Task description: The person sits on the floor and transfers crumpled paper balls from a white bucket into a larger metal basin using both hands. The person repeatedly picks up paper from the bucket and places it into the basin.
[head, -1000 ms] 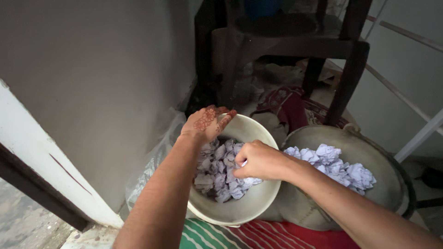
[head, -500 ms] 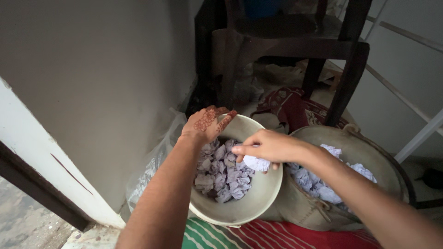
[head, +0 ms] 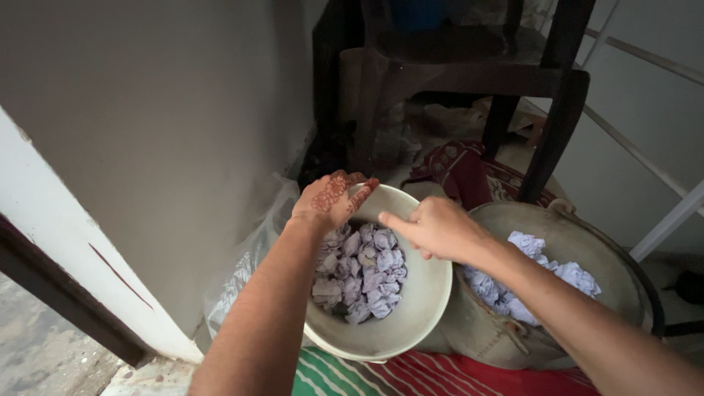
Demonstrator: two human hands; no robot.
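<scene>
My left hand (head: 330, 202), marked with henna, grips the far left rim of a cream round bowl (head: 433, 308). The bowl holds several crumpled pale lilac paper balls (head: 363, 275). My right hand (head: 440, 229) hovers over the bowl's right rim, fingers curled and the index finger pointing left; no paper shows in it. To the right, touching the bowl, stands a wider metal basin (head: 594, 227) with more crumpled paper balls (head: 528, 246) inside.
A grey wall (head: 147, 147) closes the left side, with a clear plastic bag (head: 249, 257) at its foot. A dark chair (head: 469, 73) stands behind, above a red patterned cloth (head: 462, 172). A striped red-and-green cloth (head: 411, 374) lies under the bowl.
My right hand lifted out of the bowl with a paper ball and moved right. Now that ball is out of sight and the hand is curled over the rim. The left hand stayed.
</scene>
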